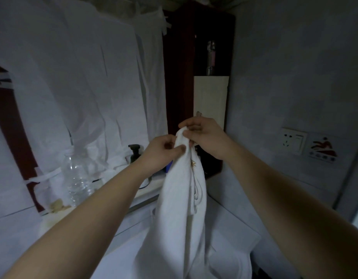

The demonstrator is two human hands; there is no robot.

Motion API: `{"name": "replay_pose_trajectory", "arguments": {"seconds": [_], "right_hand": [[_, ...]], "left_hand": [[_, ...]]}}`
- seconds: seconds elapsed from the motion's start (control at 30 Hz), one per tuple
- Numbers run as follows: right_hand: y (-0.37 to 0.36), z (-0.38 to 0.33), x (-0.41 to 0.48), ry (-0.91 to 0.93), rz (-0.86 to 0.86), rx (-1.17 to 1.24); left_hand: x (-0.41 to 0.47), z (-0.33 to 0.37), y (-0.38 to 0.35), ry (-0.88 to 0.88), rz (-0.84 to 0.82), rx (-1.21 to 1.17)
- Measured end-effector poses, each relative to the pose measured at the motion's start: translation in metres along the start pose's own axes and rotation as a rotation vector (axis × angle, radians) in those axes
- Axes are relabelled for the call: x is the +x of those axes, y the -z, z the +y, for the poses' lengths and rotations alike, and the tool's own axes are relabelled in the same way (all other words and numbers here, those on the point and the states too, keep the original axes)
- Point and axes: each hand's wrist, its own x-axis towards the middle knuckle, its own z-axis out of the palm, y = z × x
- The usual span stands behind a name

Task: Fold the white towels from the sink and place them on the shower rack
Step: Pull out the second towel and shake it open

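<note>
**White towel** [182, 208], held up over the bench [17, 232] and hanging in a long, bunched drape; its lower end is lost below the frame. The top is pinched by both hands. The left hand [164, 153] has thumb and curled fingers closed on the cloth. The right hand [204, 137], just beside it, nips the topmost fold with its fingertips. The fabric is judged soft, limp and light, with a napped, terry-like surface. No shape is likely to be kept unless the cloth is tensioned, so the two corners of one short edge are the probable places to take hold. A small gold embroidered mark [193, 163] is seen below the grip. More white cloth [234, 248] lies underneath. At left, a clear plastic bottle [77, 174] and a dark pump dispenser [135, 152] stand before a creased white sheet [83, 77]. A wall socket [292, 140] is set at right.
</note>
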Motion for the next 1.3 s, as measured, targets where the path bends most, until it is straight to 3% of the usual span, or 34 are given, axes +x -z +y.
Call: {"name": "replay_pose_trajectory", "arguments": {"seconds": [0.1, 0.27, 0.53, 0.67, 0.8, 1.0, 1.1, 1.2, 1.3], "right_hand": [[-0.003, 0.006, -0.002, -0.004, -0.033, -0.025], [-0.006, 0.016, -0.006, -0.023, -0.035, 0.009], [0.013, 0.034, -0.004, -0.104, 0.187, 0.044], [0.021, 0.050, 0.007, -0.156, 0.402, 0.076], [0.025, 0.069, 0.015, -0.214, 0.507, 0.130], [0.021, 0.076, 0.019, -0.146, 0.473, 0.091], [0.024, 0.076, 0.016, -0.106, 0.446, 0.029], [0.023, 0.074, 0.016, -0.079, 0.450, 0.064], [0.018, 0.071, 0.016, -0.056, 0.447, 0.152]], "left_hand": [[-0.004, -0.002, -0.005, -0.002, 0.004, 0.060], [-0.010, -0.014, 0.005, 0.058, -0.027, -0.049], [-0.032, -0.043, 0.048, 0.142, -0.026, 0.026], [-0.036, -0.051, 0.067, 0.124, -0.028, 0.123], [-0.035, -0.058, 0.097, 0.025, -0.010, 0.529], [-0.032, -0.049, 0.114, -0.368, -0.063, 1.067], [-0.034, -0.048, 0.122, -0.317, -0.070, 1.253], [-0.036, -0.049, 0.124, -0.155, -0.019, 1.089], [-0.030, -0.049, 0.120, -0.001, 0.175, 0.877]]}}
